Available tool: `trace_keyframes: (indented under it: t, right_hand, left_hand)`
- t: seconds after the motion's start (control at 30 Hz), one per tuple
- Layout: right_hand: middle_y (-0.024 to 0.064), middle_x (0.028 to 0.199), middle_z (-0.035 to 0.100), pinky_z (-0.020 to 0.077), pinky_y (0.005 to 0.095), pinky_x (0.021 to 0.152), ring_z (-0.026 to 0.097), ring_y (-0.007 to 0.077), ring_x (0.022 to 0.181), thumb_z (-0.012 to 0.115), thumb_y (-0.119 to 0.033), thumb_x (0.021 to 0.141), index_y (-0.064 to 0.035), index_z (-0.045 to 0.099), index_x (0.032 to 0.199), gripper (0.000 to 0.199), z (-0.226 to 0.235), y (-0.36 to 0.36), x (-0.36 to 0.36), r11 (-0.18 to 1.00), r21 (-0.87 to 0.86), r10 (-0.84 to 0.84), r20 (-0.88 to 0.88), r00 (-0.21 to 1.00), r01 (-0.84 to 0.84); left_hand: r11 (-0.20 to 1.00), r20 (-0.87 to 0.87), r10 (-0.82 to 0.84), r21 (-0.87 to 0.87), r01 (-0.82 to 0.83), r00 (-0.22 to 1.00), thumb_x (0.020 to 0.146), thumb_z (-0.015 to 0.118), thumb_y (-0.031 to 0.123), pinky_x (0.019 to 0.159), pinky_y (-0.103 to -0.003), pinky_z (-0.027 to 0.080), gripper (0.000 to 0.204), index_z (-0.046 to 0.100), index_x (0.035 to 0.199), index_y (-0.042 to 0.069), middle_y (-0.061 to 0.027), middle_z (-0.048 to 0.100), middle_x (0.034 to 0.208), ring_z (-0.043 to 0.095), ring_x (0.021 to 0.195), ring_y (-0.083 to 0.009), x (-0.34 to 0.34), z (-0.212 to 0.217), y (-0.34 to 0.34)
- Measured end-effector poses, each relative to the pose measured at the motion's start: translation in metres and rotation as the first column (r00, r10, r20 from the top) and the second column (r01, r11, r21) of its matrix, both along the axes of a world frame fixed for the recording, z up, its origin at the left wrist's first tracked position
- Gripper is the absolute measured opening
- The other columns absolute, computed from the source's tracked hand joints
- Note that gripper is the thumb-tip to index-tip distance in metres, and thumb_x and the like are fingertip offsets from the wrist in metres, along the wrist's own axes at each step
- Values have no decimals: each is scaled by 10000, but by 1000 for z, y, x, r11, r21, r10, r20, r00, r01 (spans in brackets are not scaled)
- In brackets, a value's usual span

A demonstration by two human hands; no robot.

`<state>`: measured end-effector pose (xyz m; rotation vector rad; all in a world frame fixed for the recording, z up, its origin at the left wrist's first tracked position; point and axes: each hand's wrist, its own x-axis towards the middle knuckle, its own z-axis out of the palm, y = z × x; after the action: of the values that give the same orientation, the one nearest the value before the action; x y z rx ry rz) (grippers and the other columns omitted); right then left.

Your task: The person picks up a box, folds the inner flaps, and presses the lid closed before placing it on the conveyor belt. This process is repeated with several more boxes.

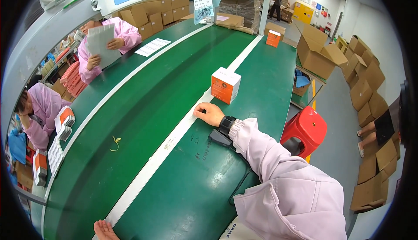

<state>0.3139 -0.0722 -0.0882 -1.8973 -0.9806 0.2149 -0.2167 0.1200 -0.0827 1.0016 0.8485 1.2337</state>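
My right hand (210, 114) rests on the white strip (172, 140) along the green belt, its fingers curled in and nothing showing in them. A dark watch (226, 125) is on that wrist. Just beyond the hand stands an orange and white box (225, 86), upright, apart from the fingers. Beside my forearm lies a black device (220, 138) with a cable. My left hand (105, 230) is at the lower edge by the near end of the strip, fingers slightly bent and apart, holding nothing I can see; part of it is cut off.
A second orange box (273, 39) stands farther along the table. A small yellowish scrap (115, 143) lies on the belt (143, 109). Across it sit two people in pink, one holding grey sheets (102, 44). A red stool (307, 129) and cardboard cartons (320, 50) are at right.
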Motion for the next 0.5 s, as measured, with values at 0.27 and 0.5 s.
trace_keyframes:
  t: [0.27, 0.5]
  right_hand:
    - [26, 740, 570, 415, 247, 653, 521, 118, 701, 546, -171, 753, -56, 567, 778, 120, -1, 0, 1, 1000, 7, -3, 10, 1000, 3]
    - [26, 740, 568, 416, 248, 650, 518, 118, 696, 550, -178, 754, -56, 569, 784, 127, 1, 2, 0, 1000, 3, -1, 5, 1000, 1]
  left_hand:
    - [1000, 1, 17, -13, -17, 1000, 824, 462, 234, 816, -406, 393, 341, 429, 1039, -29, -161, 456, 997, 455, 901, -286, 6, 6, -5]
    - [1000, 11, 10, -10, -10, 1000, 825, 454, 222, 811, -408, 397, 324, 433, 1030, -29, -162, 470, 983, 463, 894, -286, 4, 7, -5]
